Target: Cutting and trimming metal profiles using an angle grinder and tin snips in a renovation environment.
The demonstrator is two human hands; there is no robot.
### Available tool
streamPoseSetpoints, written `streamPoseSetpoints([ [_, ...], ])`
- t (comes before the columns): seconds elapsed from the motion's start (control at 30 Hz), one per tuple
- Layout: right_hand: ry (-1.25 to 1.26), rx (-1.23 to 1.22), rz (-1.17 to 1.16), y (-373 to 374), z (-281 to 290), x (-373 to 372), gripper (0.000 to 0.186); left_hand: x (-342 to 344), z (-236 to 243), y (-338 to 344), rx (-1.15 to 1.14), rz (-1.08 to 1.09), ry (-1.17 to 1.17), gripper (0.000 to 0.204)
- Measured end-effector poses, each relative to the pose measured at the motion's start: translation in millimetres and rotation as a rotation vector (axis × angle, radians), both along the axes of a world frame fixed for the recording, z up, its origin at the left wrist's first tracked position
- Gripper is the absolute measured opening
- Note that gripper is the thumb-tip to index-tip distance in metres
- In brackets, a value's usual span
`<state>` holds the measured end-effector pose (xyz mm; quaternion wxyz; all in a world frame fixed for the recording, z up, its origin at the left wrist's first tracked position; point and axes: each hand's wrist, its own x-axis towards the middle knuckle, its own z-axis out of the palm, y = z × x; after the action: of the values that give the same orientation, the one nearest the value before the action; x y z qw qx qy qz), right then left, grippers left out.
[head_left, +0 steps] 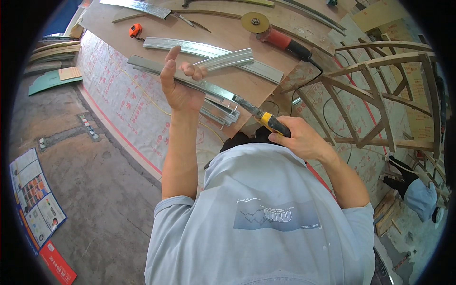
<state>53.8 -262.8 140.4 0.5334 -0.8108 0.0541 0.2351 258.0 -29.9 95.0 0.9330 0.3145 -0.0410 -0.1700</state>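
Note:
My left hand is raised with the palm turned up, the thumb and one finger pointing away. Its other fingers curl around a long, narrow galvanized metal channel, which lies across the palm. My right hand is closed around the yellow-and-black handle of what look like metal snips. Their dark grey jaws meet the near right end of the channel; whether they bite into it cannot be made out. Just beneath, several short cut channels lie at the board's near edge.
On the wooden board lie an angle grinder with a yellow disc, wider metal channels and an orange tape measure. A wooden frame stands at right. Another person is at far right. Printed sheets lie at left.

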Motion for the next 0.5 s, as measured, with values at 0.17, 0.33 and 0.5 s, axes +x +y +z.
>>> streamPoseSetpoints([
  [0.17,-0.136,0.000,0.025,-0.3,-9.7,-4.7,0.030,-1.6,0.1,-0.3,-0.077,-0.036,0.015,0.047],
  [0.33,-0.132,-0.017,0.037,-1.3,-10.0,-3.7,0.029,-5.0,0.5,-1.6,-0.075,-0.033,0.025,0.046],
  [0.5,-0.154,0.021,0.034,-2.8,-14.5,-4.1,0.030,-4.2,-4.3,1.3,-0.107,-0.026,0.035,0.043],
])
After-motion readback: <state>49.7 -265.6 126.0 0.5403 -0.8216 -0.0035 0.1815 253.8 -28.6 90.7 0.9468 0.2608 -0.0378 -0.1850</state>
